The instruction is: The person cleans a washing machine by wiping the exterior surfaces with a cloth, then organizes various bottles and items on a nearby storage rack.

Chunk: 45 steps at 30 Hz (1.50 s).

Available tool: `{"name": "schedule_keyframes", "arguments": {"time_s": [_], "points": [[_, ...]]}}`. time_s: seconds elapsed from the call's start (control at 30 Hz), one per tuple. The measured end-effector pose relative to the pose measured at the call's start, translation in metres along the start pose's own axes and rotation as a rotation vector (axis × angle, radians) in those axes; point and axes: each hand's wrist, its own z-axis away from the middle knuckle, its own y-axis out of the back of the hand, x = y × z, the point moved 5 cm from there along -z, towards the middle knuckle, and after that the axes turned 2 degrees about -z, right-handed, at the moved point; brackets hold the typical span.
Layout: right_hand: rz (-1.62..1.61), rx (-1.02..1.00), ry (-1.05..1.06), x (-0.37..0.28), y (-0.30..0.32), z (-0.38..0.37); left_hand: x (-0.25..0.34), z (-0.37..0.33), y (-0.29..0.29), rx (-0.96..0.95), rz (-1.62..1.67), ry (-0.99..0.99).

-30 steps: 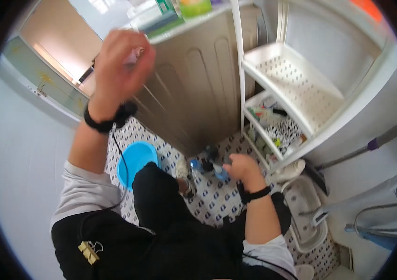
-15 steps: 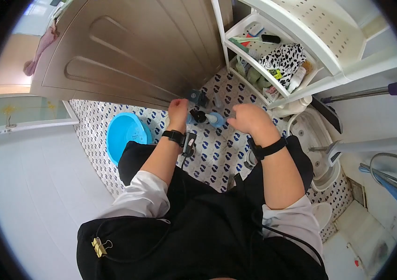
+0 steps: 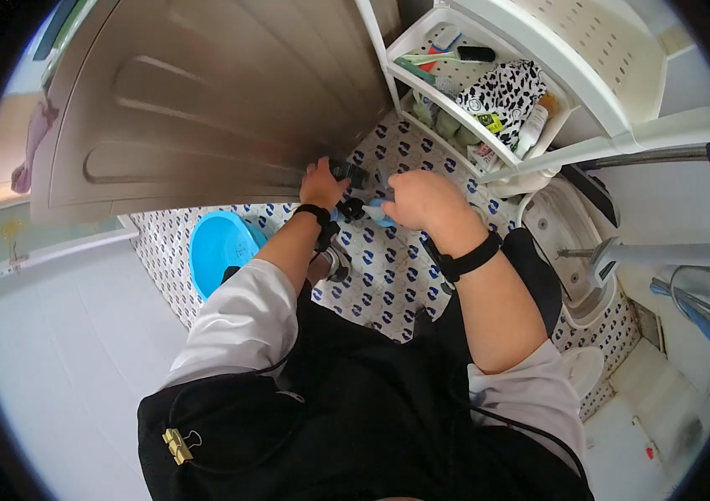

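My left hand [image 3: 322, 185] is at the foot of the brown door, fingers apart, against a small dark box-like item [image 3: 350, 173]. Beside it my right hand [image 3: 423, 200] is curled, thumb and forefinger bent toward a small light-blue and white item [image 3: 380, 212] that looks like a bottle. What its fingers hold, if anything, is hidden behind the hand. Between the hands is a black knob-like piece [image 3: 352, 209]. Both wrists wear black straps.
A blue basin [image 3: 220, 250] stands on the patterned floor [image 3: 372, 288] at the left. The brown door [image 3: 230, 108] rises ahead. To the right are a white shelf rack [image 3: 489, 154] holding brushes and a spotted cloth, a white tub [image 3: 576, 301] and a grey pole [image 3: 664, 253].
My left hand has moved up and its fingers have spread beside the dark item. My right hand has shifted left and up, now partly covering the blue and white item. The view has tilted slightly.
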Motion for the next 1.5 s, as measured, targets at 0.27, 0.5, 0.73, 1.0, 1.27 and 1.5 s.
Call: {"name": "schedule_keyframes", "arguments": {"time_s": [0.27, 0.5, 0.73, 1.0, 1.27, 1.5], "points": [[-0.015, 0.077, 0.024, 0.017, 0.005, -0.010, 0.003, -0.010, 0.012, 0.058, 0.075, -0.103], [-0.008, 0.201, 0.067, 0.015, 0.002, -0.015, 0.039, 0.038, 0.176, 0.275, 0.256, -0.228], [-0.146, 0.532, 0.463, -0.051, 0.017, 0.012, 0.011, 0.099, 0.242, 0.158, 1.165, -0.238], [-1.087, 0.304, 0.411, -0.038, -0.003, 0.044, 0.051, 0.096, 0.236, -0.133, 1.652, -0.365], [-1.175, 0.813, 0.267, -0.058, 0.118, 0.122, 0.086, 0.111, 0.235, -0.078, 1.684, -0.659], [-0.919, 1.087, 0.059, -0.071, 0.253, 0.132, 0.066, 0.103, 0.234, 0.079, 1.436, -0.462]]}}
